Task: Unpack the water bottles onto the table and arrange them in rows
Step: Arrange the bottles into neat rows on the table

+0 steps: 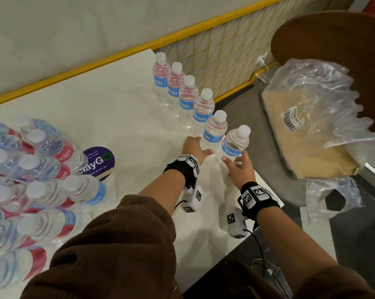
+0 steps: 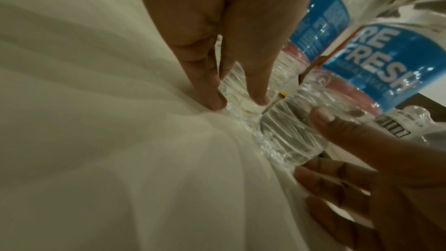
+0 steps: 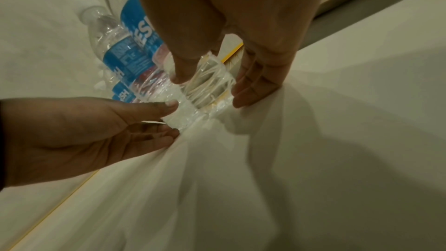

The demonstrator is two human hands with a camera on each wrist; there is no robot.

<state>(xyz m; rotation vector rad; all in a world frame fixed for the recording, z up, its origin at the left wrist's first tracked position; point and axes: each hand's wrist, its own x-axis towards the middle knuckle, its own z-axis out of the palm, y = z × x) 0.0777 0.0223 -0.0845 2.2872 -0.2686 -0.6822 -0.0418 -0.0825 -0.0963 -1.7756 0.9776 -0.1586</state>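
At the far left of the head view, a pack of bottles [image 1: 31, 180] lies on the white surface [image 1: 117, 108], the bottles tipped on their sides in torn clear wrap, white caps toward the camera, labels red and blue. Just right of the pack a round purple sticker [image 1: 100, 160] shows on the surface.

Farther right, a row [image 1: 190, 100] of six upright bottles runs along the right edge of the surface, from the far end by the yellow mesh fence [image 1: 221, 52] toward the person. All have white caps and blue labels.

The left hand [image 1: 195, 148] is at the base of the fifth bottle [image 1: 214, 134]. In the left wrist view its fingers [image 2: 212, 91] are nearly straight, tips down on the surface against the bottle's clear ribbed base, and the thumb touches the bottle's near side; the hand is loosely open around it, not clamped.

The right hand [image 1: 239, 168] is at the sixth bottle [image 1: 236, 143], the nearest in the row. In the right wrist view its fingers [image 3: 253, 83] and thumb lie on either side of the ribbed base in a narrow, light hold, fingertips reaching the surface. Both bottles stand on the surface, just beside each other.

Right of the surface, a clear bag [image 1: 320, 108] holding something tan lies on a grey seat [image 1: 268, 169], under a round brown tabletop [image 1: 333, 35].
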